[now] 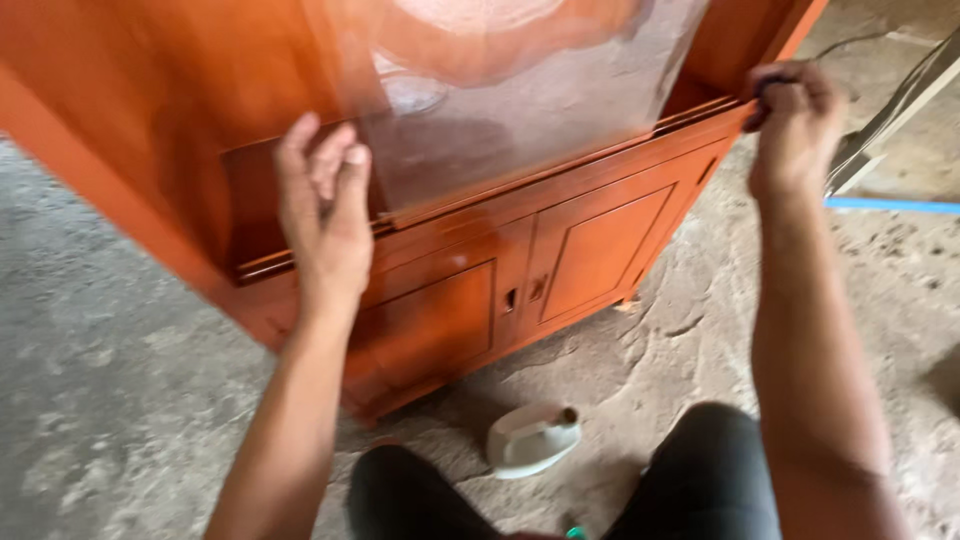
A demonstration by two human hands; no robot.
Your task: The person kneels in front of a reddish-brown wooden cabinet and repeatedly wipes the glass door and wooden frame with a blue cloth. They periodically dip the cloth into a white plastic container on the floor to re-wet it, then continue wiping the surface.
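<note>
Two knees in dark trousers (700, 480) are closest to the camera, at the bottom edge, and between them a white plastic jug (530, 438) lies on its side on the grey concrete floor (120, 420). Its small opening points to the right.

Behind the jug stands an orange-brown wooden cabinet (560, 250), which looks tilted in this view. Its lower part has two panelled doors (600, 245) that meet in the middle, with small handles there. Above the doors a wooden ledge with grooves runs from left to right, rising toward the right.

A sheet of glass (510, 110) stands with its lower edge in this groove. It is clear, with a frosted curved pattern near the top, and the orange wood shows through it.

The left hand (325, 215) is at the left edge of the glass. Its fingers (340, 165) are straight and close together, pointing up, and they lie against the glass edge and the wood beside it; they are not closed around anything.

The right hand (795, 125) is at the right end of the ledge, well apart from the left one. Its fingers are curled tight over something small and dark at the corner of the cabinet, but I cannot tell what it is.

At the right side, on the floor, lie a pale board (900, 110) and a thin blue strip (890, 205).
</note>
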